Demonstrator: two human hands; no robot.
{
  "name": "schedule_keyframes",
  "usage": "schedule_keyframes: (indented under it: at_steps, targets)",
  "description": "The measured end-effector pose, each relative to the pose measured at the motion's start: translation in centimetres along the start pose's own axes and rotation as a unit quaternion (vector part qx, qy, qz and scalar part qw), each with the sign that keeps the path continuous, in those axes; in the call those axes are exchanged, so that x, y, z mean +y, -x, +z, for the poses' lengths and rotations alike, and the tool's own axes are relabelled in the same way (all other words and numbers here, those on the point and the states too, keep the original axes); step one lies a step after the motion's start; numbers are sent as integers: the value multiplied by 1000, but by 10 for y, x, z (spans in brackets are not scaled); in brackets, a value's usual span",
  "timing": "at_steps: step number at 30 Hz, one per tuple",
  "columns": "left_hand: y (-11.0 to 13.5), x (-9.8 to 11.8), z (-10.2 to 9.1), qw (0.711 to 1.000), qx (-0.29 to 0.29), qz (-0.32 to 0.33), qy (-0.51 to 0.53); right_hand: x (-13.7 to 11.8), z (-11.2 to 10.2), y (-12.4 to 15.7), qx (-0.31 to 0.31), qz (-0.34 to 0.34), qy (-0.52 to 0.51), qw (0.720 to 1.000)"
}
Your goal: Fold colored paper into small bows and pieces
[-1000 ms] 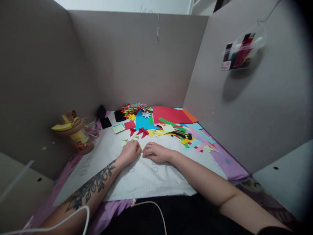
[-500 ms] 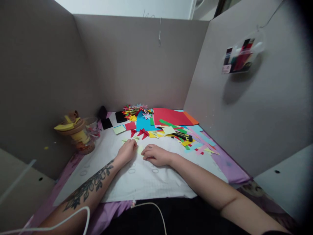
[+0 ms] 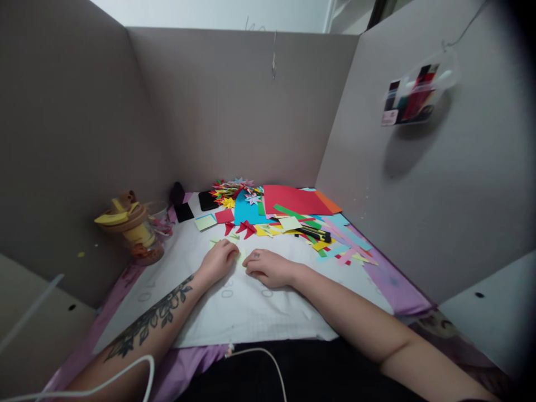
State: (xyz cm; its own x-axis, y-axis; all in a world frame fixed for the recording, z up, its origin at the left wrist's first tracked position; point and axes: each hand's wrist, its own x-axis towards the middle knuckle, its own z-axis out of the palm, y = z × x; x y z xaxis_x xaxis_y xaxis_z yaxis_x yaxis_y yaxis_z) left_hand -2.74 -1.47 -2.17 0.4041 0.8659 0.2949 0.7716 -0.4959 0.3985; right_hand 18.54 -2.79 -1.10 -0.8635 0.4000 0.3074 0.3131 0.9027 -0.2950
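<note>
Between my two hands is a small pale yellow-green piece of paper (image 3: 242, 258) on the white sheet (image 3: 196, 318). My left hand (image 3: 220, 261) has its fingers curled and closed at the paper's left edge. My right hand (image 3: 268, 268) pinches at its right edge, with the fingertips partly hidden. Just beyond the left hand lie small folded pale green pieces (image 3: 233, 237). Red folded paper pieces (image 3: 246, 229) are a little farther back, near a yellow folded piece (image 3: 266, 230).
Folded paper stars (image 3: 234, 192) heap at the back, beside red paper sheets (image 3: 295, 200). A black and yellow cutter knife (image 3: 316, 233) lies among paper strips (image 3: 345, 237) on the right. A terracotta-coloured pot (image 3: 132, 223) stands left. Grey panels (image 3: 243, 106) enclose the table.
My left hand has shifted slightly right and its fingers have come nearer the paper piece. My right hand has hardly moved. The view has shifted a little.
</note>
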Motion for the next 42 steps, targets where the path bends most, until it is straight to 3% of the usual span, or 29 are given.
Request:
schedule_keyframes:
  at_steps: [7,26,37,42]
  targets:
    - [-6,5,2,999,-19,-28,-39,2,3,0,26,-9,-4,1000]
    - [-11,3,2,997,-35,-43,-52,-1,2,-1,18,-20,-35,999]
    - [-6,0,-4,999,-27,-16,7,-11,4,-5,-33,4,76,997]
    - [-8,-6,-5,999,-24,-28,29,-11,6,-6,-43,21,81,996]
